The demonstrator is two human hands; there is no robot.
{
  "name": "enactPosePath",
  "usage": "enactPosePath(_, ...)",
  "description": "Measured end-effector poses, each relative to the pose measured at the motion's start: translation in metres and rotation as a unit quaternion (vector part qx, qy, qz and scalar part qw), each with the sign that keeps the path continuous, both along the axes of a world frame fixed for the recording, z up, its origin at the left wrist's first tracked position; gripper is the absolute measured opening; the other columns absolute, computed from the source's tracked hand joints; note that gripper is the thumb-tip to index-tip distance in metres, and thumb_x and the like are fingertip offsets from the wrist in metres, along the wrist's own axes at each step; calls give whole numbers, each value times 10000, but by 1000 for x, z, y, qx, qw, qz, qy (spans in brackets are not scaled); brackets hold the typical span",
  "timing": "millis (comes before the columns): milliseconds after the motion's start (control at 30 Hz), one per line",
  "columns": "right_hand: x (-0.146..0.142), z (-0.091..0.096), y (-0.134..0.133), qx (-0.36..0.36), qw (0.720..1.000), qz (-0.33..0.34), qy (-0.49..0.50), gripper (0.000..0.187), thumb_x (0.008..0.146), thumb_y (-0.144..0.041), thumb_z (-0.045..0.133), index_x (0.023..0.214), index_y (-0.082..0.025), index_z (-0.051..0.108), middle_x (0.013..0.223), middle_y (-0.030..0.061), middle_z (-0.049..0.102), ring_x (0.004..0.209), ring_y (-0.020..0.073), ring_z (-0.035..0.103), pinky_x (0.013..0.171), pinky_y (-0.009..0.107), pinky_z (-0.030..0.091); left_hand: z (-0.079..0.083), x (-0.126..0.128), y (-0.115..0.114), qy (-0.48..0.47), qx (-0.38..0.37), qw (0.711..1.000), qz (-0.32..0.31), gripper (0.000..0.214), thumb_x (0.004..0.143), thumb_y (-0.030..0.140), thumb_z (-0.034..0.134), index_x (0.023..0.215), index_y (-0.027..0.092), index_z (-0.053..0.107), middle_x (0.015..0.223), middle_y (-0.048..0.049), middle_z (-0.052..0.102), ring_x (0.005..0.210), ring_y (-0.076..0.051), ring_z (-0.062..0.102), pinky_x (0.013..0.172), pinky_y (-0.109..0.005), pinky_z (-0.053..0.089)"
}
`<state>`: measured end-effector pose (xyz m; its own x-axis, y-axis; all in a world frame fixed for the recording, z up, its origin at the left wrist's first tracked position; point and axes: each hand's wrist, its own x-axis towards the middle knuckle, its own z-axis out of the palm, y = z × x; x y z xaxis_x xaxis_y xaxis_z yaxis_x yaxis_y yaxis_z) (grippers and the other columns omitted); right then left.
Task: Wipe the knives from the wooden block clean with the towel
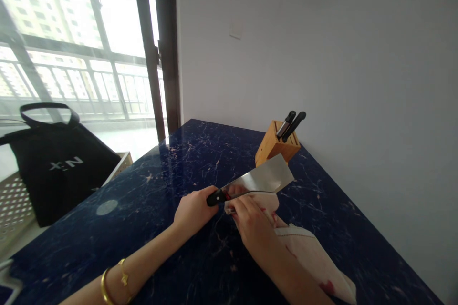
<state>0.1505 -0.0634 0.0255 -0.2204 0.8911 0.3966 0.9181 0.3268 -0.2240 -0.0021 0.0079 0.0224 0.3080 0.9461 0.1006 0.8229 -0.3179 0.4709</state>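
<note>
My left hand (196, 207) is wrapped round the black handle of a cleaver (263, 177). Its broad, shiny blade points away to the right, above the table. My right hand (250, 219) grips a pale cloth with red marks (307, 252), bunched against the lower side of the blade near the handle. The rest of the cloth trails over my right forearm's far side and down onto the tabletop. Just beyond the blade stands a wooden knife block (268, 145), its foot partly hidden by the cleaver. Two black-handled tools (294, 126) stick up from its slots.
The dark blue marbled table (207, 152) runs back to a plain grey wall (304, 47). A black bag (64, 167) rests on a perforated pale crate (16, 200) at the left. Behind it are large windows. A white curved object (9, 281) shows at the lower left edge.
</note>
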Motion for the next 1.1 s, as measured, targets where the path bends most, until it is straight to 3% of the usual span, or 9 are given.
enactPosePath(267,1,7,-2,-37,999,30,22,226,777,-36,418,874,-199,540,876,42,559,868,180,513,778,302,401,-2,-3,6,-64,-8,998,-3,92,698,249,530,750,270,603,695,47,636,678,-153,598,551,-208,329)
enactPosePath(467,16,18,1,-22,994,-22,106,194,808,-82,415,902,-211,526,943,35,563,915,176,509,787,305,385,-6,-5,8,-87,-10,996,-12,100,689,229,515,733,268,596,678,54,627,661,-144,585,544,-205,315)
enactPosePath(733,8,8,-2,-45,998,12,47,166,777,-81,445,861,-195,532,900,53,558,877,189,512,763,307,388,-10,-7,10,-67,-9,998,-14,121,695,260,515,764,292,609,700,48,629,680,-152,587,560,-211,320)
enactPosePath(933,28,14,6,-10,991,-50,123,149,825,-124,401,917,-192,497,908,57,554,882,185,511,778,322,399,-10,-7,14,-68,-23,997,-14,131,688,257,516,776,275,612,692,38,627,663,-154,579,560,-206,320)
enactPosePath(1100,18,5,2,-14,997,-19,73,164,815,-125,410,928,-205,499,934,57,555,902,200,514,754,329,410,-9,-6,14,-58,-16,998,-12,134,679,240,518,767,276,613,696,38,632,675,-156,582,572,-207,319)
